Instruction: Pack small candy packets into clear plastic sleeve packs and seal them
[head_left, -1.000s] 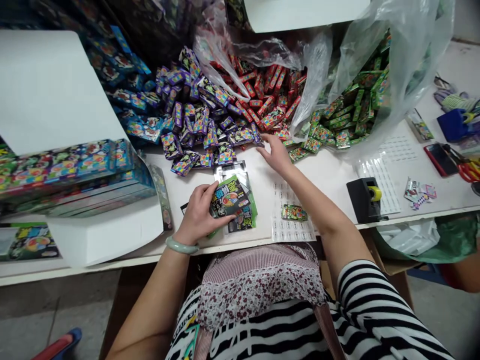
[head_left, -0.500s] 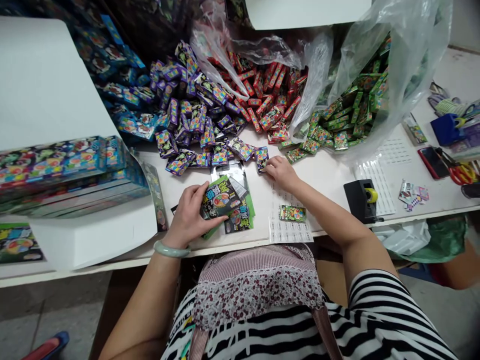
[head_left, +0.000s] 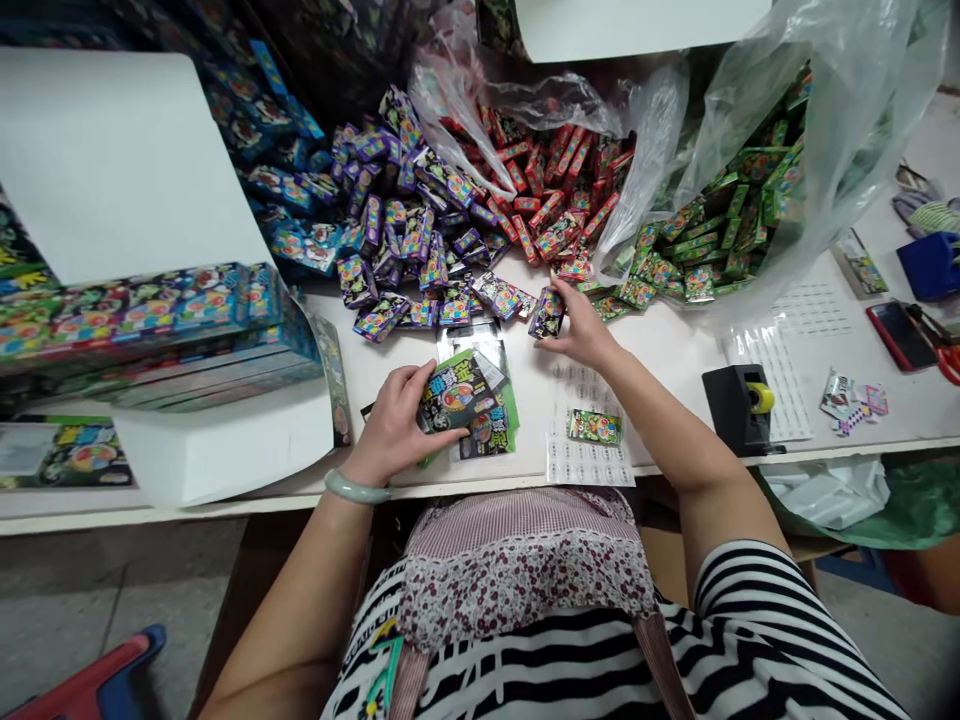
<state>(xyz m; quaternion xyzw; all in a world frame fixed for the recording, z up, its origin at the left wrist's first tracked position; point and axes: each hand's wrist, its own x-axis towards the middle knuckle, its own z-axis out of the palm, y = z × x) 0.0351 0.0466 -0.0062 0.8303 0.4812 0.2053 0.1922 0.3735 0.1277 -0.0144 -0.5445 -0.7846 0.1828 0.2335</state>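
Observation:
My left hand (head_left: 397, 425), closed with thumb and fingers at its edge, holds a black printed packet with green edges (head_left: 459, 392). More green-edged packets (head_left: 491, 430) lie beneath it on the table. A small purple printed box (head_left: 547, 313) is pinched between the thumb and fingers of my right hand (head_left: 586, 328), at the near edge of a heap of similar purple boxes (head_left: 405, 235). Below my right forearm, a small green printed box (head_left: 595, 427) rests on a sheet of round clear stickers (head_left: 589, 468).
Red boxes (head_left: 559, 215) and green boxes (head_left: 697, 240) spill from clear plastic bags behind my hands. At left stands an open white carton (head_left: 210, 450) with stacked boxes. A tape dispenser (head_left: 739, 410) and a phone (head_left: 900, 335) lie to the right.
My right hand has closed around the purple box and shifted it slightly right, away from the heap. The left hand stays on the packet. The view has turned slightly to the left.

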